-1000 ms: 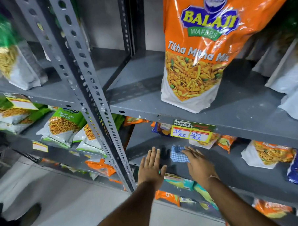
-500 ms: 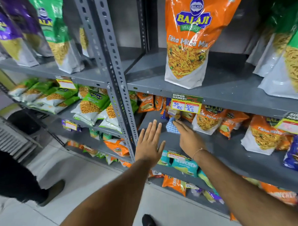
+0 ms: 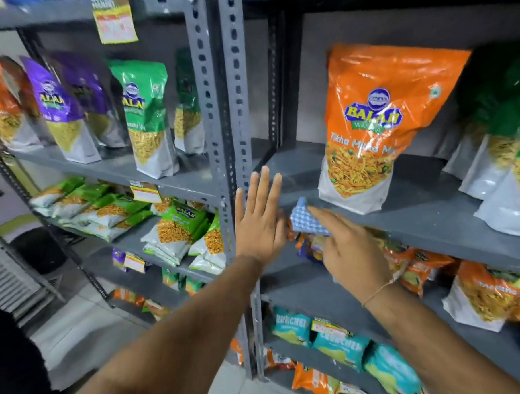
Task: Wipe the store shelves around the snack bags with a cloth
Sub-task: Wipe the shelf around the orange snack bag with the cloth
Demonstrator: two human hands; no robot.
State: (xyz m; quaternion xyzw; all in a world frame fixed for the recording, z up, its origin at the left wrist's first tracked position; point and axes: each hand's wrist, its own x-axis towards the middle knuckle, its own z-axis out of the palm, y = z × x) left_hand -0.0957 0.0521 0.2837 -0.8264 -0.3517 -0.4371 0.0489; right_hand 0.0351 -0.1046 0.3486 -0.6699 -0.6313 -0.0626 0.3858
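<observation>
A blue-and-white checked cloth (image 3: 306,218) is held in my right hand (image 3: 349,249) at the front edge of the grey metal shelf (image 3: 426,207). A tall orange snack bag (image 3: 374,123) stands upright on that shelf, just right of the cloth. My left hand (image 3: 258,220) is raised flat with fingers spread, beside the perforated grey upright (image 3: 220,139), holding nothing. Green-and-white snack bags (image 3: 501,162) stand at the right end of the same shelf.
The left bay holds upright purple (image 3: 61,110) and green bags (image 3: 148,118), with flat green packets (image 3: 176,230) below. Under my right hand lie small orange packets (image 3: 419,267) and teal packets (image 3: 339,339). A dark-clothed person (image 3: 18,362) is at the lower left.
My view has risen and pulled back. My right hand has lifted the cloth from the lower shelf up to the edge of the shelf with the orange bag. My left hand rose alongside.
</observation>
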